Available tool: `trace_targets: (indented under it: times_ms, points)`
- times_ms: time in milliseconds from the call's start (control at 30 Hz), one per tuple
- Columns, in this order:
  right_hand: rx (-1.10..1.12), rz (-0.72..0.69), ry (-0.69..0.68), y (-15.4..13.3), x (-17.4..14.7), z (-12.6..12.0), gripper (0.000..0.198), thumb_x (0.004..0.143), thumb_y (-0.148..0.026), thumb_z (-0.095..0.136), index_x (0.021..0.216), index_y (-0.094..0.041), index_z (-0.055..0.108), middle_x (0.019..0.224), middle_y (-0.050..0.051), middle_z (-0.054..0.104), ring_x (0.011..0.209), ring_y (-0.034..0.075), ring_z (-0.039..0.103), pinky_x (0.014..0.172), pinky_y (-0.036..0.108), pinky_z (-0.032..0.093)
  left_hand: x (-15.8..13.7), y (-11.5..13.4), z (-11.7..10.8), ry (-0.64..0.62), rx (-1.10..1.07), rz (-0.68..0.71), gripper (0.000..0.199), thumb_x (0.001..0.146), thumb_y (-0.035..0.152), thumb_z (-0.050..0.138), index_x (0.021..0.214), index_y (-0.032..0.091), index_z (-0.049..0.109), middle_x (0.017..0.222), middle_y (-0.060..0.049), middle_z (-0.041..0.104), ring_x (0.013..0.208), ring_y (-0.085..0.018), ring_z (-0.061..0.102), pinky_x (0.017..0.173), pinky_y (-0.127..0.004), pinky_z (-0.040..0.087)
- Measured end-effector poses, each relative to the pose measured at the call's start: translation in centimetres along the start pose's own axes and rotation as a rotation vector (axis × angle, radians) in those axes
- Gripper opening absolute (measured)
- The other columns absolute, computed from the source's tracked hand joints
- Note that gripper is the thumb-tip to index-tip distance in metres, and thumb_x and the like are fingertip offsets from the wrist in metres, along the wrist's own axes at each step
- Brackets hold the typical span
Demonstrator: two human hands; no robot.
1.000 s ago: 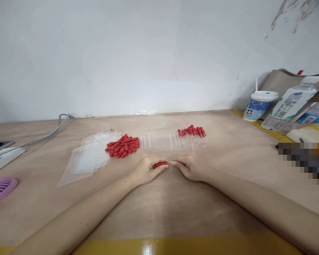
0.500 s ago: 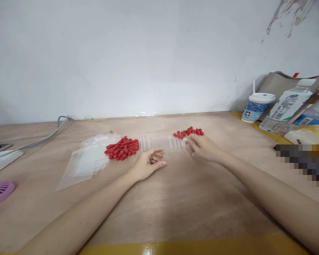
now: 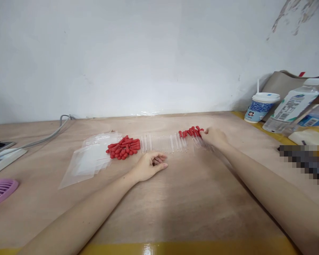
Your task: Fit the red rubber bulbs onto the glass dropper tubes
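My right hand (image 3: 214, 137) is closed at the right end of a row of droppers (image 3: 192, 131), glass tubes with red rubber bulbs. Its thumb and finger pinch the red bulb of one dropper; the other fingers are partly hidden. Lying on its side on the table, my left hand (image 3: 150, 166) is open and holds nothing, thumb apart from half-curled fingers. Just beyond it, bare glass tubes (image 3: 163, 143) lie side by side. A heap of loose red rubber bulbs (image 3: 123, 147) sits left of these tubes.
Clear plastic bags (image 3: 86, 159) lie fanned out at the left. A grey cable (image 3: 49, 136) runs along the far left, above a pink plastic grille (image 3: 1, 191). At the right stand a paper cup (image 3: 262, 108) and a leaning plastic bottle (image 3: 292, 106), near a grey bag (image 3: 278, 83).
My right hand has moved right, from the bare tubes to the end of the bulbed row, uncovering more droppers. The left hand stays nearly in place, its fingers slightly lower.
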State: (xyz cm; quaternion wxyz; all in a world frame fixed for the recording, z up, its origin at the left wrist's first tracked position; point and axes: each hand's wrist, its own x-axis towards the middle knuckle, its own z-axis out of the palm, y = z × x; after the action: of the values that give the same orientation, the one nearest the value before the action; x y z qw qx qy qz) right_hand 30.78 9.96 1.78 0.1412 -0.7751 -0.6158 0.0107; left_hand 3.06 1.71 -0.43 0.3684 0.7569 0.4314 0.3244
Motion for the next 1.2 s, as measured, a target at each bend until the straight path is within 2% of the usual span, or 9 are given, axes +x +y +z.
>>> trace_targets:
  times_ms: [200,333,500,700,967,1067,1200]
  points:
    - [-0.020,-0.009,0.023,-0.2,-0.3,0.2,0.047,0.081,-0.046,0.034,0.085,-0.012,0.066,0.089,0.019,0.065,0.083,0.030,0.061,0.062,0.034,0.041,0.0,0.1,0.0,-0.002,0.023,0.004,0.035,0.072,0.031,0.065,0.099,0.010,0.062,0.086,-0.009,0.063,0.076,-0.015,0.059,0.071,-0.030,0.051]
    - [-0.001,-0.078,0.022,-0.9,-1.6,-0.4,0.043,0.078,-0.050,0.038,0.070,-0.017,0.064,0.075,0.012,0.065,0.074,0.026,0.061,0.058,0.031,0.039,-0.1,0.1,0.0,0.004,0.033,0.012,0.034,0.071,0.032,0.065,0.098,0.011,0.063,0.085,-0.008,0.064,0.075,-0.015,0.059,0.070,-0.030,0.051]
    - [-0.041,-0.230,-0.052,-2.5,-3.8,-0.9,0.028,0.074,-0.040,0.049,0.060,-0.018,0.061,0.068,0.009,0.064,0.067,0.022,0.059,0.055,0.028,0.037,0.0,0.0,0.0,0.005,0.036,0.028,0.033,0.072,0.031,0.065,0.098,0.011,0.063,0.087,-0.009,0.064,0.076,-0.015,0.059,0.071,-0.030,0.051]
    - [-0.066,-0.217,-0.112,-3.1,-4.5,-1.0,0.022,0.074,-0.033,0.049,0.068,-0.016,0.062,0.076,0.011,0.065,0.074,0.025,0.060,0.055,0.030,0.037,0.0,-0.2,0.1,0.003,0.041,0.032,0.033,0.072,0.032,0.065,0.098,0.012,0.063,0.087,-0.008,0.064,0.075,-0.014,0.059,0.071,-0.029,0.051]
    - [-0.093,-0.289,-0.318,-2.0,-5.5,-1.7,0.022,0.070,-0.027,0.050,0.050,-0.018,0.057,0.060,0.008,0.061,0.059,0.021,0.058,0.049,0.028,0.034,-0.1,-0.1,0.2,-0.003,0.036,0.038,0.034,0.072,0.031,0.064,0.099,0.011,0.062,0.085,-0.008,0.063,0.075,-0.015,0.059,0.069,-0.029,0.051]
    - [-0.079,-0.320,-0.302,-1.5,-6.0,-1.2,0.029,0.072,-0.027,0.047,0.045,-0.018,0.053,0.052,0.007,0.056,0.054,0.020,0.056,0.049,0.028,0.033,0.0,-0.1,0.2,0.001,0.036,0.046,0.034,0.072,0.031,0.064,0.098,0.010,0.062,0.085,-0.008,0.063,0.074,-0.014,0.059,0.069,-0.028,0.051]
    - [-0.006,-0.299,-0.214,-1.4,-6.3,-0.3,0.027,0.073,-0.030,0.045,0.050,-0.019,0.052,0.052,0.005,0.057,0.055,0.018,0.054,0.048,0.026,0.031,-0.1,-0.2,0.1,-0.007,0.043,0.045,0.035,0.072,0.032,0.064,0.099,0.010,0.062,0.086,-0.008,0.063,0.075,-0.014,0.059,0.070,-0.028,0.051]
